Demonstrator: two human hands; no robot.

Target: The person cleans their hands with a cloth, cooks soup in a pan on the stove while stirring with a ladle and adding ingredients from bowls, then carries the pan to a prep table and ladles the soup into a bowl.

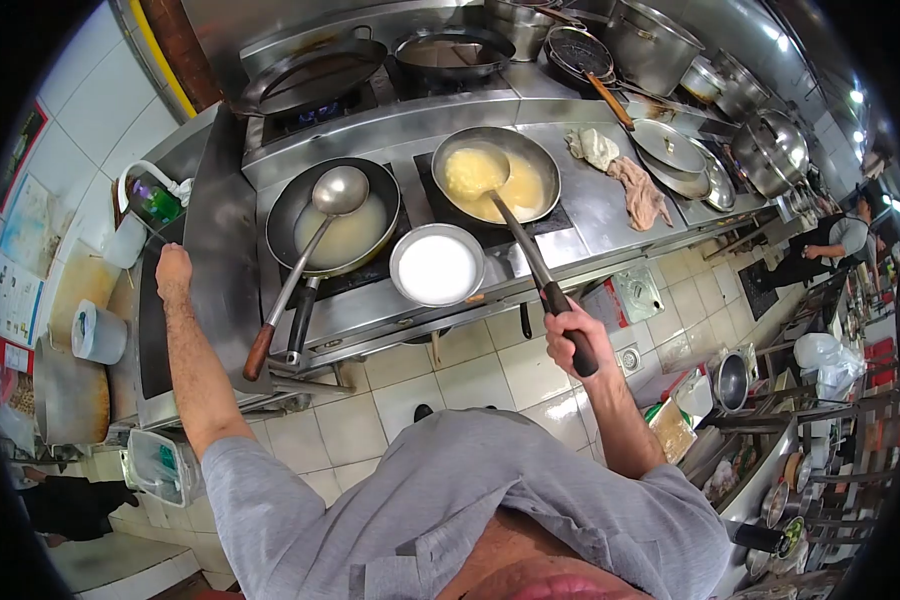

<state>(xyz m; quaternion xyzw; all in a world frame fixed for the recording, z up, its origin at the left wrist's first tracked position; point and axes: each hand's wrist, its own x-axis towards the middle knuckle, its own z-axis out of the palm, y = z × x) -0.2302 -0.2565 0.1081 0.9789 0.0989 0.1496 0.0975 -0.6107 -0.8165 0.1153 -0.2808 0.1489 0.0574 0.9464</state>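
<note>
My right hand (577, 338) is wrapped round the black grip of a long-handled ladle (518, 233). Its bowl dips into pale yellow, lumpy food in the right-hand pan (553, 190) on the stove. At the far left, my left hand (174, 272) is closed beside the steel side panel (215, 250); a thin rod shows just above it, but what the fingers hold is hidden. Between the hands, a second ladle (341, 190) with a wooden grip rests across a dark pan (282, 215) of cloudy yellowish liquid. A steel bowl (395, 268) of white liquid sits in front of the pans.
Two dark woks (315, 75) (455, 50) stand on the rear burners, a blue flame under the left one. Cloths (640, 190) and pot lids (668, 146) lie to the right. Large pots (650, 45) line the back. Other people (838, 240) stand at the far right and lower left.
</note>
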